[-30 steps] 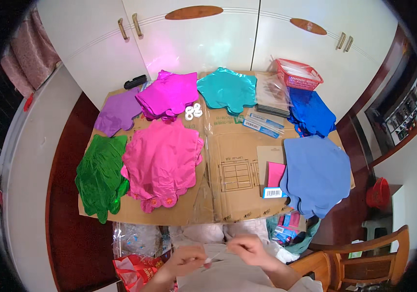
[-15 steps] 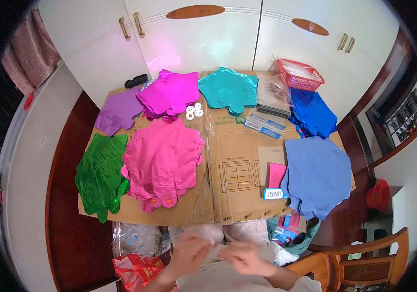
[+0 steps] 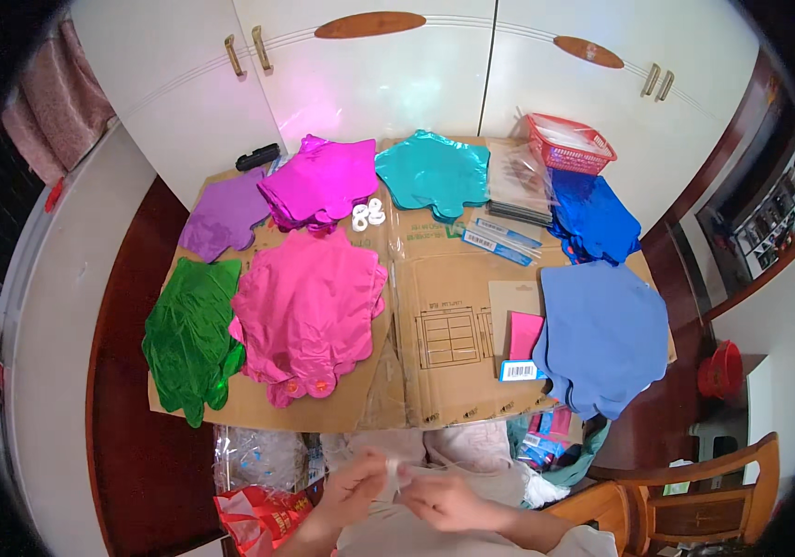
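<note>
Above my lap, in front of the cardboard's near edge, my left hand (image 3: 356,486) is closed, fingers pinched together. Facing it, my right hand (image 3: 451,499) is also closed, fingertips almost meeting the left ones. A small whitish, see-through thing (image 3: 394,472) shows between the fingertips; it is too blurred to name. The nearest pile on the cardboard (image 3: 453,395) is a stack of pink, flat foil shapes with wavy edges (image 3: 314,306). To the right lies a stack of grey-blue flat shapes (image 3: 606,334), partly over a pink piece with a white label (image 3: 524,339).
Green (image 3: 191,339), purple (image 3: 224,218), magenta (image 3: 321,181), teal (image 3: 436,174) and dark blue (image 3: 594,215) foil stacks ring the cardboard. White ribbon rolls (image 3: 368,214), clear bags (image 3: 520,181) and a red basket (image 3: 571,144) lie among them. A wooden chair (image 3: 694,492) stands right.
My hands have come closer together, the right one moving left toward the left one. A small whitish thing now shows between the fingertips. The stacks stay where they were.
</note>
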Available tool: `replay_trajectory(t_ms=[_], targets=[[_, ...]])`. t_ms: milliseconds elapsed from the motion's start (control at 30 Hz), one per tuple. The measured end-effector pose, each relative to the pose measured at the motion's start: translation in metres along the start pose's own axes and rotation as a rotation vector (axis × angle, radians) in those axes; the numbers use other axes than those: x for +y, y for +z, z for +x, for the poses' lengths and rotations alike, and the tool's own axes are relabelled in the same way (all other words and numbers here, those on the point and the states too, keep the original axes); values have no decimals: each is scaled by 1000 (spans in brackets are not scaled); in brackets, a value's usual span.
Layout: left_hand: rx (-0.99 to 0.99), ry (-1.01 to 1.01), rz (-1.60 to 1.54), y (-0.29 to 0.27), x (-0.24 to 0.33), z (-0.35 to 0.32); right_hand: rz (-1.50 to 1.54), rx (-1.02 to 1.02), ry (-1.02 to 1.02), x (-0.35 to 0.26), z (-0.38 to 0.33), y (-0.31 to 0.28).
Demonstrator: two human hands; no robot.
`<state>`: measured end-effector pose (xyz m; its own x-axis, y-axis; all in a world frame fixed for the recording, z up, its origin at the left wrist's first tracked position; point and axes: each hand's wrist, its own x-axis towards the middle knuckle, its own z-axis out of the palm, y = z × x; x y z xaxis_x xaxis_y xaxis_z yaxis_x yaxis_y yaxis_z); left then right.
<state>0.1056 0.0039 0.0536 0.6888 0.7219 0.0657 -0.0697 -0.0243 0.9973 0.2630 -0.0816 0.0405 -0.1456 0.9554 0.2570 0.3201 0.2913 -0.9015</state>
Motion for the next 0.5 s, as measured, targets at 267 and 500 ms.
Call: replay_trajectory(t_ms=[267, 500], targets=[[-87, 156, 275, -6, -1, -4, 14, 91, 19, 7, 9, -12], [-225, 144, -219, -6, 10, -4, 33, 114, 153, 14, 7, -7]])
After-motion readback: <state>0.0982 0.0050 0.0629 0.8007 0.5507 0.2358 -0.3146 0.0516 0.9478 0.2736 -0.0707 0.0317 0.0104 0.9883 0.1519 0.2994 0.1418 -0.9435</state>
